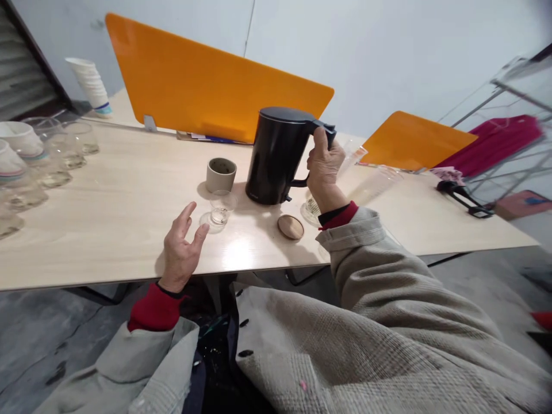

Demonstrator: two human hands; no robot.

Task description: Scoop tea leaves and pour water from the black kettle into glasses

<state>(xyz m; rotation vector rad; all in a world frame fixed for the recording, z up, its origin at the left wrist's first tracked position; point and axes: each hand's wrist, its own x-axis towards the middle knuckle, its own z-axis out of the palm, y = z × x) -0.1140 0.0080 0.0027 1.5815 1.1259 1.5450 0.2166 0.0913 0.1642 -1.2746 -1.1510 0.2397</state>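
My right hand [324, 167] is wrapped round the handle of a black electric kettle [276, 158], its lid closed, tilted slightly at the middle of the table. My left hand [181, 247] is open near the front edge, thumb and fingers apart, with nothing in it. Just beyond those fingers stands a small clear glass cup [221, 210]. Behind the glass is a grey-beige cup [221, 175] with dark bits inside. A round wooden lid [290, 227] lies in front of the kettle. Whether the kettle's base touches the table, I cannot tell.
Glasses [71, 152] and paper cups [21, 141] crowd the left end; a paper cup stack [91, 86] leans behind them. Clear glassware [313, 210] stands partly hidden behind my right wrist. Orange dividers [194, 80] line the back. A black strapped object [466, 198] lies at right.
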